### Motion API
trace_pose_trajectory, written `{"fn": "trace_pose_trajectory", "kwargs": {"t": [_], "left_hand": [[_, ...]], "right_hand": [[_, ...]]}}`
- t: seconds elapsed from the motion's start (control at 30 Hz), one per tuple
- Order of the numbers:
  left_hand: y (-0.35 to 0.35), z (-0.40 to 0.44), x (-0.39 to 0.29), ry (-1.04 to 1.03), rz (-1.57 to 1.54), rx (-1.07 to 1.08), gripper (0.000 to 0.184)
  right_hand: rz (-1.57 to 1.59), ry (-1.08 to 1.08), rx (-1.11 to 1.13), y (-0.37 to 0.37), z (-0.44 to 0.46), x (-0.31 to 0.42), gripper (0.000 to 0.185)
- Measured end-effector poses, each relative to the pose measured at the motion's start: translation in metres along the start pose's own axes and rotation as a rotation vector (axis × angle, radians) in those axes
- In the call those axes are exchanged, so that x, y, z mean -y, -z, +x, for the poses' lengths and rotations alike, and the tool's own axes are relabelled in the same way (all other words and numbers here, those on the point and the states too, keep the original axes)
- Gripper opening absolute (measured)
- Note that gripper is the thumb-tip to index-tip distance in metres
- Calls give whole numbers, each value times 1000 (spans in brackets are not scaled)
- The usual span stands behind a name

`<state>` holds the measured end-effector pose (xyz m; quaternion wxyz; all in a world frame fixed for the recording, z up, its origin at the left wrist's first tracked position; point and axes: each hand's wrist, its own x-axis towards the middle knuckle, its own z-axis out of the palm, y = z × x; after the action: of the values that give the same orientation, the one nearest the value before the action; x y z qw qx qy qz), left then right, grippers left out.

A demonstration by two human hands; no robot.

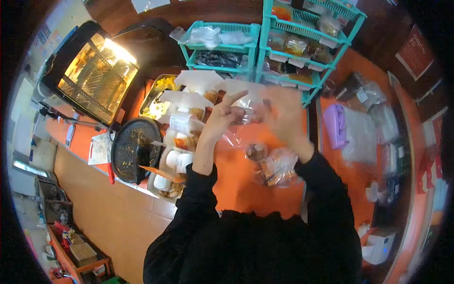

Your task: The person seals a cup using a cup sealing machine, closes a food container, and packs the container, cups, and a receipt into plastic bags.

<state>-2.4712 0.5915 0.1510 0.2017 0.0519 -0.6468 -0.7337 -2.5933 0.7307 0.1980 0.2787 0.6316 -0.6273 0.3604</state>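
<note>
My left hand (221, 116) is raised over the orange counter (236, 184), one finger stretched toward the upper right and the others partly bent. Its fingers are apart, with nothing clearly held in them. Opposite it, my right hand (286, 116) is smeared by motion, so its fingers cannot be made out. Between and behind the hands there is clear plastic (248, 105), partly hidden and blurred. Below my right hand lies a clear bag of packed food (280, 168), beside a small round tub (256, 151).
Left of my hands stand metal trays with yellow food (165, 84) and white-lidded tubs (183, 162), a round black pan (136, 146) and a lit glass warmer (97, 78). Teal racks (265, 42) rise behind. A purple object (335, 125) lies on plastic bags at right.
</note>
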Motion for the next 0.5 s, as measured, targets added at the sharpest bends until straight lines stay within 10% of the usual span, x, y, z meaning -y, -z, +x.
{"fn": "trace_pose_trajectory", "kwargs": {"t": [0.13, 0.2, 0.37, 0.43, 0.5], "left_hand": [[-15, -39, -17, 93, -52, 58, 54], [-10, -52, -13, 123, -47, 102, 54], [-24, -93, 19, 35, 497, -208, 36], [-49, -112, 23, -306, 1030, -731, 25], [-59, -134, 46, -63, 782, -532, 24]], "right_hand": [[-173, -172, -40, 7, 24, -37, 29], [911, -718, 653, 18, 23, -41, 29], [530, -684, 606, -22, -48, -19, 19], [841, -721, 336, -44, -94, 2, 12], [1091, -1063, 443, -48, -133, 35, 19]]}}
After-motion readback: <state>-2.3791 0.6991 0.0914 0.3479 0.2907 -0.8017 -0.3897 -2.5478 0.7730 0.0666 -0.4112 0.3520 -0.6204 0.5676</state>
